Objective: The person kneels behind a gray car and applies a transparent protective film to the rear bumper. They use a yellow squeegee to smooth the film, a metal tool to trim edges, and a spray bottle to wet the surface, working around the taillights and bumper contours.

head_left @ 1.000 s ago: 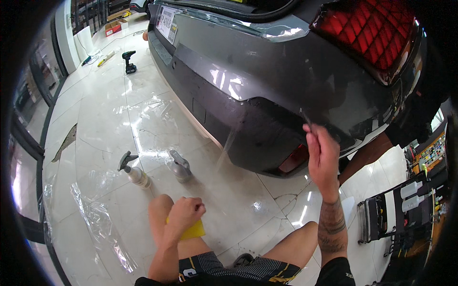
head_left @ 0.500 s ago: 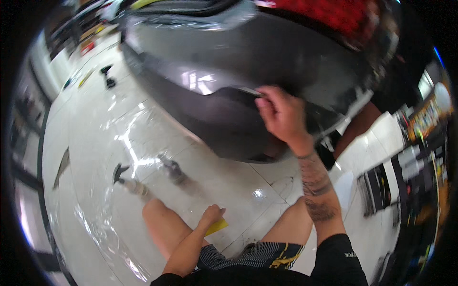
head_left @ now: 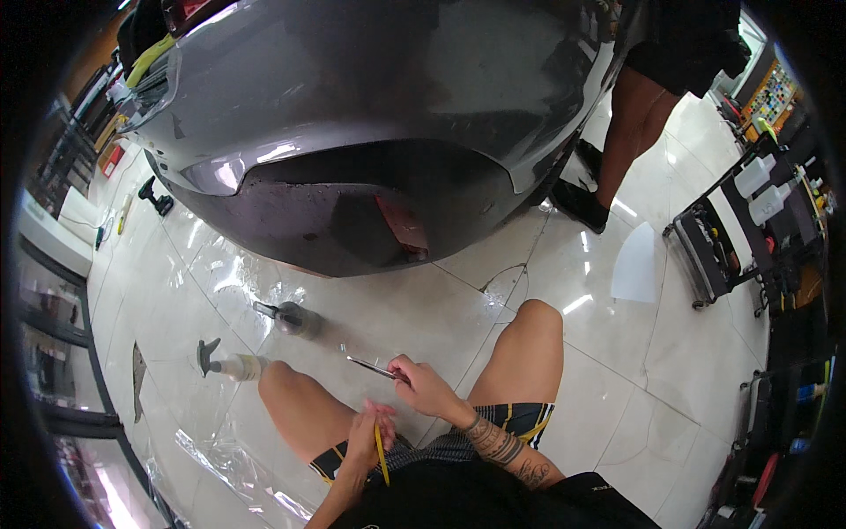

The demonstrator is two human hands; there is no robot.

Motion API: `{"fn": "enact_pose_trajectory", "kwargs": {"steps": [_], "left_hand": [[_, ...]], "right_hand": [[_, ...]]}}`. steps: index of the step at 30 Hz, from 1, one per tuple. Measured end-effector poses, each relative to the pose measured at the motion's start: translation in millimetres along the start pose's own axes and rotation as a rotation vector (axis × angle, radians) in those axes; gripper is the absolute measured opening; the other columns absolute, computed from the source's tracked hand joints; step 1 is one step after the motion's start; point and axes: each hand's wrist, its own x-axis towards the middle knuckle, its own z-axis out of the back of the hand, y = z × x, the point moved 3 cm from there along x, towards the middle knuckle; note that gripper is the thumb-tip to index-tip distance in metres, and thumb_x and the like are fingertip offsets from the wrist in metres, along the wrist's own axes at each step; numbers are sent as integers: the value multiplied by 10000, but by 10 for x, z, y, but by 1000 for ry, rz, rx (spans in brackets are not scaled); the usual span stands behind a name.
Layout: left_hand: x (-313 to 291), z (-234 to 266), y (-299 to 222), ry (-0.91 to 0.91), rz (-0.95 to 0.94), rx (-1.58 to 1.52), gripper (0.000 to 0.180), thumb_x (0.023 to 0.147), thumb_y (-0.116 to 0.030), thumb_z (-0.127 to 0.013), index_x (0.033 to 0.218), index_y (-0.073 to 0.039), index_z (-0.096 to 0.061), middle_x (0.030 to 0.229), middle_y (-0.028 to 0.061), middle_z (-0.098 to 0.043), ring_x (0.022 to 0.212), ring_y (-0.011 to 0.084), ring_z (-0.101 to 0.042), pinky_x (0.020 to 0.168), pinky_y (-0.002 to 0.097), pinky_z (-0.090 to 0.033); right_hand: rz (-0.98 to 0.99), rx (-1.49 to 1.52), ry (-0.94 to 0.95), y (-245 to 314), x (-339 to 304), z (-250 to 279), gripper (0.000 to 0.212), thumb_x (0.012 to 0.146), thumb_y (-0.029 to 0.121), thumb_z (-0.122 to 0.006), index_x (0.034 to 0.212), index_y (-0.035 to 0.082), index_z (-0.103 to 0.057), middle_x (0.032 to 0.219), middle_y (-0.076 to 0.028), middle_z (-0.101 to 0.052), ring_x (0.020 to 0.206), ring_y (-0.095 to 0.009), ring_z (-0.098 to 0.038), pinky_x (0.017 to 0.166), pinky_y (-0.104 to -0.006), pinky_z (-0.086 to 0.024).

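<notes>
My right hand (head_left: 425, 386) is closed around a slim silver utility knife (head_left: 374, 366), its tip pointing left above my lap. Close beside it, my left hand (head_left: 370, 432) grips a thin yellow squeegee card (head_left: 382, 454), seen edge-on. The fingertips of my left hand are bunched together. Ahead of my knees is the grey car bumper (head_left: 370, 97), apart from both hands. Its dark lower panel (head_left: 308, 216) carries small droplets or marks and a reddish patch.
A spray bottle (head_left: 238, 366) lies by my left knee, with a dark bottle (head_left: 295, 319) beyond it. A cordless drill (head_left: 157, 198) is at far left. Another person's legs (head_left: 630, 132) stand right of the car, near a white sheet (head_left: 634, 264) and a wheeled cart (head_left: 718, 234).
My right hand has come back from the bumper's panel edge down to my lap, near my left hand. The yellow card has turned edge-on. The view has shifted, showing more floor at right.
</notes>
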Motion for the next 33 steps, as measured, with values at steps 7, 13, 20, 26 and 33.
{"fn": "enact_pose_trajectory", "kwargs": {"steps": [7, 13, 20, 26, 33], "left_hand": [[-1007, 1191, -44, 100, 89, -766, 526, 973, -581, -354, 974, -88, -539, 671, -17, -462, 464, 86, -385, 397, 227, -324], [-2076, 1479, 1495, -372, 391, -372, 759, 841, -768, -376, 1011, -73, -629, 870, 52, -633, 648, 189, -577, 514, 348, -462], [-1504, 1456, 1885, -451, 274, -369, 432, 958, -456, -474, 1148, -93, -610, 1016, 62, -674, 833, 199, -651, 751, 334, -535], [-1632, 1224, 1538, -464, 444, -90, 450, 965, -446, -465, 1160, -60, -588, 1089, 134, -659, 920, 244, -643, 839, 390, -521], [-1809, 1321, 1695, -380, 530, 173, 438, 961, -386, -382, 1132, -34, -580, 1100, 147, -612, 992, 274, -593, 802, 439, -515]], "right_hand": [[-56, -56, -95, -375, 166, 643, 188, 818, 51, -538, 1001, 10, -540, 752, -181, -617, 680, -342, -607, 630, -405, -471], [-43, -178, 53, -548, 389, 581, 181, 831, 34, -561, 1006, -8, -543, 749, -111, -625, 652, -193, -598, 610, -302, -471], [81, -208, 6, -659, 108, 615, 198, 806, -5, -560, 1002, -7, -586, 852, -114, -631, 717, -184, -609, 662, -290, -494], [-215, -179, -211, -662, -359, 1380, 203, 792, -46, -589, 986, 4, -622, 888, -72, -605, 755, -146, -586, 609, -266, -469], [-179, 18, 153, 27, -869, 1321, 131, 816, 18, -627, 942, 6, -665, 839, -40, -603, 818, -148, -564, 722, -281, -462]]}}
